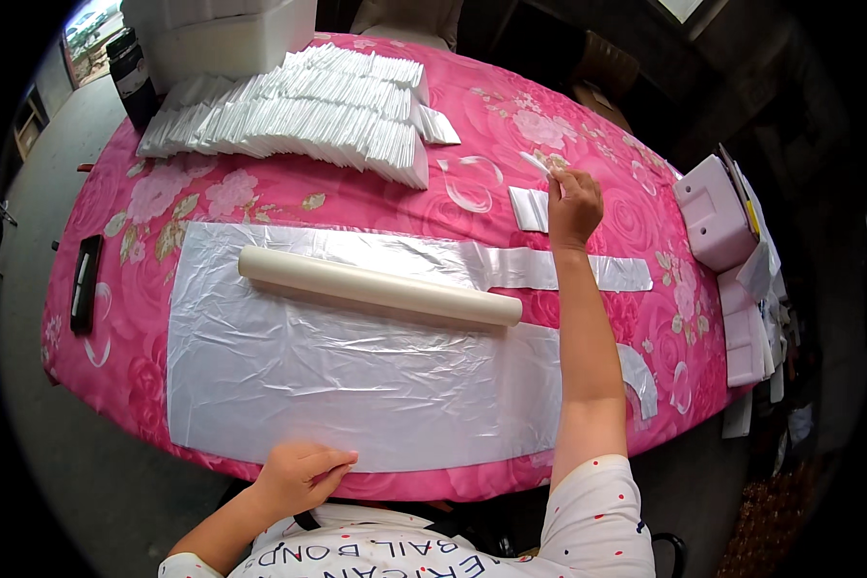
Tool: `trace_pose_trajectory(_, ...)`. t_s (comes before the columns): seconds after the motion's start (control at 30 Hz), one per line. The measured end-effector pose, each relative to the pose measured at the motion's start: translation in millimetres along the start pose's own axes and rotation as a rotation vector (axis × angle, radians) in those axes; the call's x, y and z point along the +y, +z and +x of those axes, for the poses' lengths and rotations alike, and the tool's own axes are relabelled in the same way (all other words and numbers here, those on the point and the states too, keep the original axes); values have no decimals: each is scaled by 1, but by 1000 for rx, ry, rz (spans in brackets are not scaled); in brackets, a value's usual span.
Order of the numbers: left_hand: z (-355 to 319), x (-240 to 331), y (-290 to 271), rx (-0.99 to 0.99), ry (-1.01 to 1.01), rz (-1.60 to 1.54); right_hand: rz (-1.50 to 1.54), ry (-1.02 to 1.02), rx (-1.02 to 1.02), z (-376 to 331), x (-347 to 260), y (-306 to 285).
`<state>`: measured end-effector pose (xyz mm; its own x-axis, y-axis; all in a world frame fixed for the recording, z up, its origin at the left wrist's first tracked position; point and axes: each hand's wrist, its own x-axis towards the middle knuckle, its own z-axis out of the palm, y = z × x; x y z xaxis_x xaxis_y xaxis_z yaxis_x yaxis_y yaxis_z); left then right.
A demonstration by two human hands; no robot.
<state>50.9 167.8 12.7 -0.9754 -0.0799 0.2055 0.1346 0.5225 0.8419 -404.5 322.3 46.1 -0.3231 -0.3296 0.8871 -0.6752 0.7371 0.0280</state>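
A white plastic bag (337, 385) with two long handles lies flat across the tablecloth. On top of it rests a cream cylindrical roll (380, 286), slightly slanted. My left hand (303, 474) is at the bag's near edge, thumb and fingers drawn together; whether they pinch the plastic is hard to see. Stretched out over the handle end, my right hand (576, 207) is closed, with a thin white piece (534, 162) projecting from its fingertips. Beside that hand lies a small folded white packet (528, 210), partly covered by it.
Rows of folded white packets (289, 114) stand at the far left before a white bin (226, 43). A dark bottle (130, 77) is beside them. A black case (86, 284) lies at left, loose white strips (472, 188) beyond the bag, pale pink boxes (713, 212) at right.
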Motion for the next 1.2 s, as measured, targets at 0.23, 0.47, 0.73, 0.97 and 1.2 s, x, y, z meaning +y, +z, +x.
trace_pose_trajectory(0.23,-10,-3,-2,14,-68,-34,-12,-111,-245,-53,26,14)
trace_pose_trajectory(0.47,-5,2,3,38,-36,-17,-106,298,6,-3,66,-12)
trace_pose_trajectory(0.73,0,5,11,17,-12,26,113,417,-562,-50,93,-2)
trace_pose_trajectory(0.97,-3,12,9,-28,-28,24,78,322,-628,-46,69,-38)
trace_pose_trajectory(1.2,16,11,12,-107,-58,-7,727,-84,-1029,-66,-75,-109)
